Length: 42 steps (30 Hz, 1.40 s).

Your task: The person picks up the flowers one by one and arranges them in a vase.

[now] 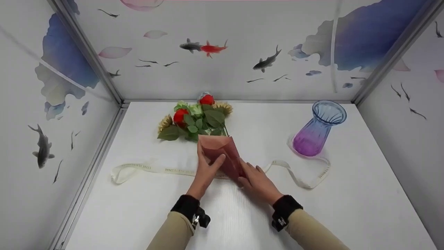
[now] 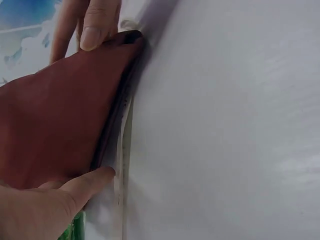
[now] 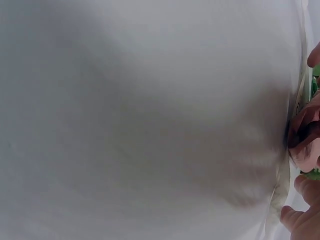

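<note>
A lettered ribbon (image 1: 145,168) trails across the worktop (image 1: 364,194) from the left, then flowers (image 1: 199,119) lie towards the back; before them, the left hand (image 1: 206,172) grips folded reddish paper (image 1: 227,149), the right hand (image 1: 258,180) pinches its right edge, and a blue-purple vase (image 1: 317,130) stands farther right.

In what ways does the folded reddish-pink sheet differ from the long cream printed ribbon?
The folded reddish-pink sheet is broad, while the long cream printed ribbon is a narrow strip. The sheet's visible faces are plain; the ribbon carries printed lettering. The left hand and right hand hold the sheet, whereas the ribbon lies on the white table. Both look thin and flexible.
</note>
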Tool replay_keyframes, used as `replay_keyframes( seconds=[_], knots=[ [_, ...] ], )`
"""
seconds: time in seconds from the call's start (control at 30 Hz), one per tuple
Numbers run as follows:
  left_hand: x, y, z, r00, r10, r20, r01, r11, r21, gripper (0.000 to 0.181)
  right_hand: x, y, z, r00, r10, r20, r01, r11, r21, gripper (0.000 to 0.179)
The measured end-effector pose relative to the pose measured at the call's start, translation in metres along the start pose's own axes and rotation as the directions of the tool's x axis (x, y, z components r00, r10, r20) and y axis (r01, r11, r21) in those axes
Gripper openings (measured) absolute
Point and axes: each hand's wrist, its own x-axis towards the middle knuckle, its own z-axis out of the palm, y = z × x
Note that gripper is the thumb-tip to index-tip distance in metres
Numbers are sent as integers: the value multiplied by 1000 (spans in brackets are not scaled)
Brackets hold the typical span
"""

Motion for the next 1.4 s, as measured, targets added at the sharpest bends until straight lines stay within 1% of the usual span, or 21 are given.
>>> replay_keyframes(
  seconds=[0.1,0.2,0.33,0.4,0.57,0.6,0.67,0.7,0.73,0.8,0.97,1.1,1.13,1.17,1.2,1.23,1.27,1.3,1.33,1.37,1.4],
  knots=[
    [-3,5,-6,996,-79,-34,79,997,19,92,-1,-1,0,1000,-6,15,6,1000,1,59],
    [-3,8,-12,990,-134,-35,133,991,-31,77,-2,-1,1,1000,-20,23,20,1000,-9,55],
    [-3,11,-19,982,-186,-31,181,977,-116,75,-2,0,4,998,-58,4,58,997,-46,52],
    [-3,13,-22,976,-211,-43,204,970,-129,73,-2,0,6,996,-85,-16,84,994,-74,51],
    [-3,12,-28,957,-269,-105,262,962,-77,45,-3,0,11,987,-141,-72,130,981,-145,51],
    [-3,11,-29,953,-284,-111,278,958,-66,41,-3,0,12,987,-140,-77,127,980,-152,51],
    [-3,8,-32,950,-291,-114,290,957,-25,32,-3,-1,13,989,-123,-82,109,981,-158,52],
    [-3,5,-33,948,-298,-116,298,954,-12,32,-3,-1,14,991,-108,-80,94,983,-160,52],
    [-3,3,-34,946,-300,-120,303,953,11,31,-3,-1,14,992,-94,-79,80,984,-162,53],
    [-4,-3,-38,951,-283,-123,293,954,69,34,-3,-2,13,995,-66,-76,53,985,-162,55],
    [-4,-13,-42,971,-204,-122,226,953,203,43,-1,-4,12,995,-16,-94,-2,982,-189,60],
    [-3,-18,-40,983,-122,-137,163,923,348,39,3,-3,13,994,-2,-113,-24,973,-231,62],
    [-3,-19,-39,987,-92,-133,137,911,388,35,3,-3,13,993,-2,-116,-27,970,-241,62],
    [-4,-20,-39,991,-51,-121,100,892,441,31,4,-3,13,993,3,-118,-32,969,-245,62],
    [-4,-21,-38,994,5,-105,49,859,509,26,4,-3,13,993,7,-120,-36,968,-247,62],
    [-4,-22,-38,994,66,-86,-5,818,575,22,4,-3,13,993,11,-121,-41,968,-249,62],
    [-5,-23,-38,990,127,-62,-59,772,633,18,5,-3,13,992,15,-123,-45,968,-248,61],
    [-6,-24,-38,982,186,-38,-109,716,689,15,5,-3,14,992,19,-124,-49,969,-244,61],
    [-7,-24,-39,969,245,-17,-151,650,745,13,5,-3,13,992,24,-124,-53,970,-237,62],
    [-7,-26,-40,958,288,11,-187,591,785,13,5,-3,13,992,28,-125,-57,971,-232,62],
    [-8,-26,-41,949,314,41,-216,547,809,12,6,-3,14,991,27,-130,-56,972,-229,62]
  ],
)
